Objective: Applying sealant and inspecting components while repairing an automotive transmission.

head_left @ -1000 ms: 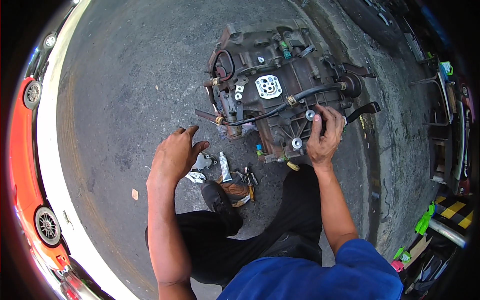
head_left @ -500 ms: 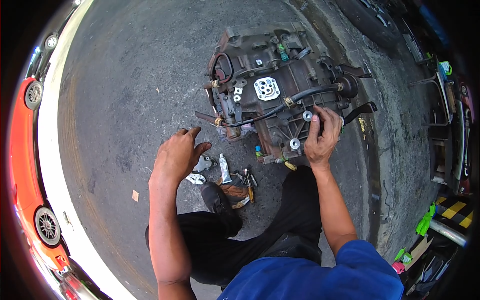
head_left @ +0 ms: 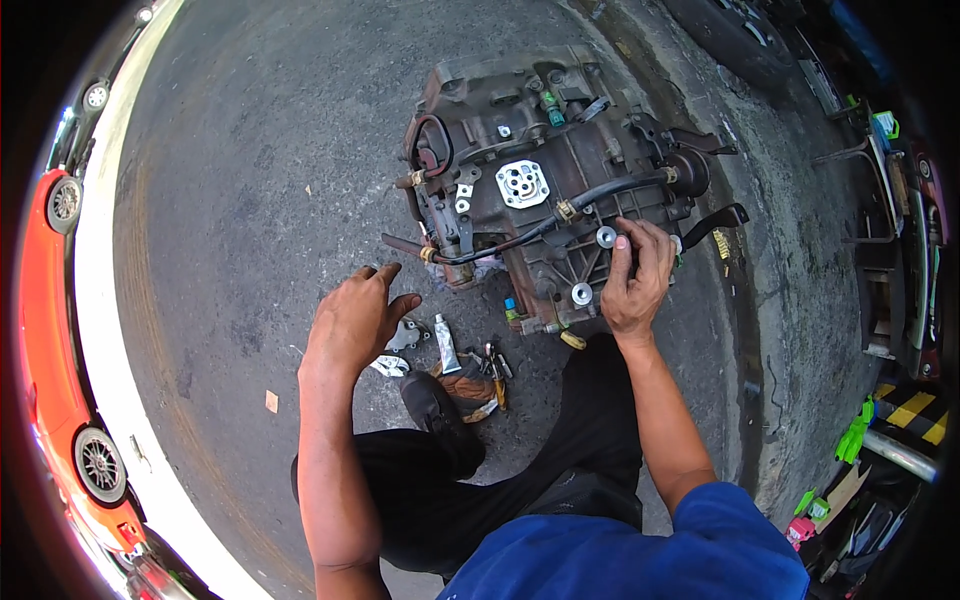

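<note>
One wide fisheye view, from the left of two cameras on the person's head, looks steeply down at the ground (head_left: 230, 180). Upright, it takes in the forearms (head_left: 335, 460) from below and the hands (head_left: 352, 318) from above; the ground's left edge bows along the rim.

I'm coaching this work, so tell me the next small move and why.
Probably bring the left hand over onto the metal casing: that hand hovers to the casing's left, seemingly empty, while the right hand is at the casing, its thumb beside a shiny round boss.
</note>
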Demonstrator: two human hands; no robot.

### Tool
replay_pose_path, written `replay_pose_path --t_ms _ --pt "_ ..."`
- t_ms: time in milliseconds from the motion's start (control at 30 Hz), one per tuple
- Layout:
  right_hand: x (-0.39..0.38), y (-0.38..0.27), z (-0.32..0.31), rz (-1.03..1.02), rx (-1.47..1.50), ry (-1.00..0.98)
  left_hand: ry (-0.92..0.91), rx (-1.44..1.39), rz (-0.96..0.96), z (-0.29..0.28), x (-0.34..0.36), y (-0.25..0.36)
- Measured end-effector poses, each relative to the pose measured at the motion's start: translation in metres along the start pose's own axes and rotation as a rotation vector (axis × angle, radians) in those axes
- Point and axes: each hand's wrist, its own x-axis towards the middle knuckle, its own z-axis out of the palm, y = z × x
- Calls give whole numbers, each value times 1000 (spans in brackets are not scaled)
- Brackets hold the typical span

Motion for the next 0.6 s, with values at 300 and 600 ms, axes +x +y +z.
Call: replay_pose_path --t_ms 300,600 --pt "1 -2 0 12 6 1 -8 -4 1 -1 3 2" --pt "1 -2 -1 14 8 12 5 -2 16 -1 0 5"
